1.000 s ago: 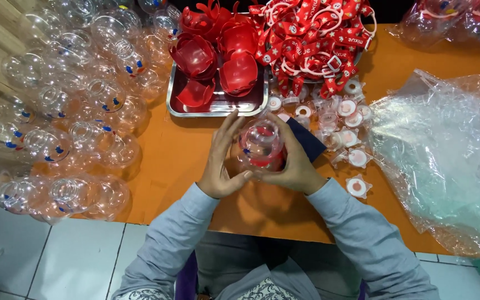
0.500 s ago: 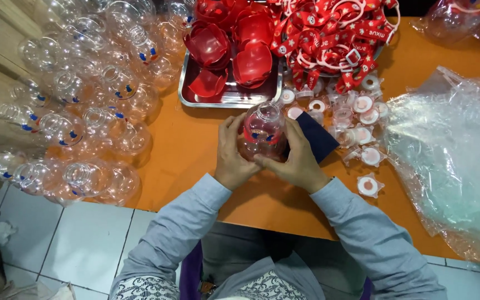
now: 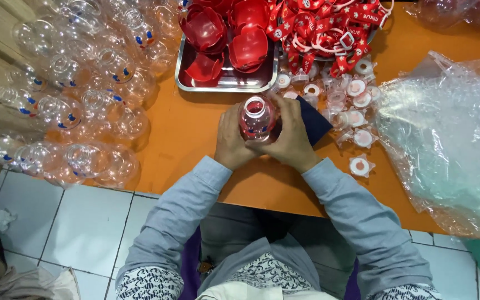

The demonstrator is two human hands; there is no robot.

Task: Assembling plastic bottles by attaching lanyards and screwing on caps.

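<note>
Both my hands hold one clear plastic bottle (image 3: 257, 118) with red inside it, mouth facing up, just above the orange table (image 3: 195, 133). My left hand (image 3: 231, 140) wraps its left side. My right hand (image 3: 290, 136) covers its right side, fingers curled over the top. A dark blue flat item (image 3: 315, 122) lies under my right hand. Just beyond the bottle stands a metal tray (image 3: 226, 83) with red plastic cups (image 3: 248, 47).
Many clear bottles (image 3: 79, 94) are piled at the table's left. Red printed straps (image 3: 329, 28) heap at the back. Small round caps (image 3: 356, 119) lie to the right, beside a large crumpled clear plastic bag (image 3: 445, 139). White tiled floor shows below.
My hands have turned the bottle upright, so its mouth now faces up. The camera view has shifted, and the hands stay at the same spot on the table.
</note>
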